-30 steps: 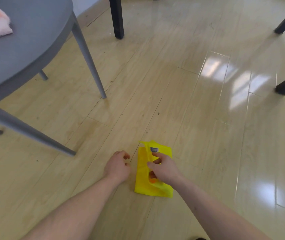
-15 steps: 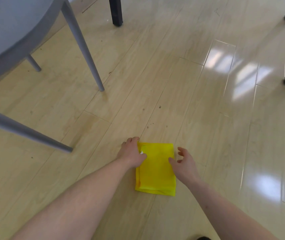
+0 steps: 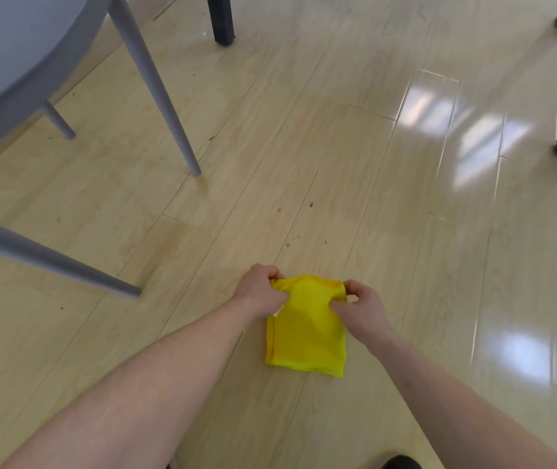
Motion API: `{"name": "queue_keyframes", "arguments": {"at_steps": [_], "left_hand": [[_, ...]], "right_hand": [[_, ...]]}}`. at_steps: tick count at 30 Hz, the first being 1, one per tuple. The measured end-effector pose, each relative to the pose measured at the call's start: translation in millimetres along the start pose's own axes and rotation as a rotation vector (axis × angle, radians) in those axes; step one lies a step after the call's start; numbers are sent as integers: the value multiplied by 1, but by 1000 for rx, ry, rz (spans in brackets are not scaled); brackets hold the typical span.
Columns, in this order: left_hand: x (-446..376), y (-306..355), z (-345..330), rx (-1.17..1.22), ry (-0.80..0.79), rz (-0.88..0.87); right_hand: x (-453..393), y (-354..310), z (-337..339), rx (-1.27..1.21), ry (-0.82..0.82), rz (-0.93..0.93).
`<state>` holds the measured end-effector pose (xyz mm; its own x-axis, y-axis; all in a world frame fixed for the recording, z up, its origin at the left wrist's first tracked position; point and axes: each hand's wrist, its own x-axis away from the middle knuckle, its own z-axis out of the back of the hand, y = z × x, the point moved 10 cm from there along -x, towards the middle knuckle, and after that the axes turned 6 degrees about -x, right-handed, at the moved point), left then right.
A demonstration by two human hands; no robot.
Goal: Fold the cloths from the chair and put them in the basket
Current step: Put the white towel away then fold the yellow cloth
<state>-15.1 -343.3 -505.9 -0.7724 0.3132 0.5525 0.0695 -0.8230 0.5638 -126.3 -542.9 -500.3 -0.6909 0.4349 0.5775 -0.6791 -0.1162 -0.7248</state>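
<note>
A small folded yellow cloth (image 3: 307,333) lies on the wooden floor right in front of me. My left hand (image 3: 259,292) pinches its far left corner, and my right hand (image 3: 360,304) pinches its far right corner. The far edge is lifted slightly off the floor while the near edge rests flat. A white tag peeks out under my left hand. The grey chair (image 3: 16,52) stands at the upper left; only part of its seat shows. No basket is in view.
Grey chair legs (image 3: 158,93) slant down to the floor at left. Black furniture legs (image 3: 221,18) stand at the top centre and at the right edge. Glossy wooden floor (image 3: 439,231) stretches to the right.
Both hands moved from resting beside the flat cloth to gripping its far corners, lifting that edge. The view shifted so the pink cloth on the chair is out of sight.
</note>
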Motion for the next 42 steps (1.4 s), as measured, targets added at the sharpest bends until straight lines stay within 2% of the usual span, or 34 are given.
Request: {"name": "queue_keyframes", "arguments": {"at_steps": [8,16,20,24,28,30,33,36,39,42], "left_hand": [[35,35,17,-257,183,-301],[61,26,-26,-531,102,-455],[62,15,-38,-550,68,-427],[59,-1,-49,-488,-9,-314],[52,-18,-46,-245,34,-121],[51,-23,-44,-233,61,-54],[54,-30,-39,-194,56,82],[58,-28,-32,-85,32,138],[65,-12,-10,61,-7,199],[68,24,25,59,-112,165]], "right_hand": [[14,-13,25,50,127,98],[37,21,19,193,74,196],[49,30,9,326,12,286],[54,50,0,374,-16,255],[48,56,4,257,65,135],[45,60,6,210,88,40],[44,69,2,146,60,-91],[46,70,2,27,26,-186],[50,46,5,-192,-46,-245],[54,-13,27,-215,-68,-161]]}}
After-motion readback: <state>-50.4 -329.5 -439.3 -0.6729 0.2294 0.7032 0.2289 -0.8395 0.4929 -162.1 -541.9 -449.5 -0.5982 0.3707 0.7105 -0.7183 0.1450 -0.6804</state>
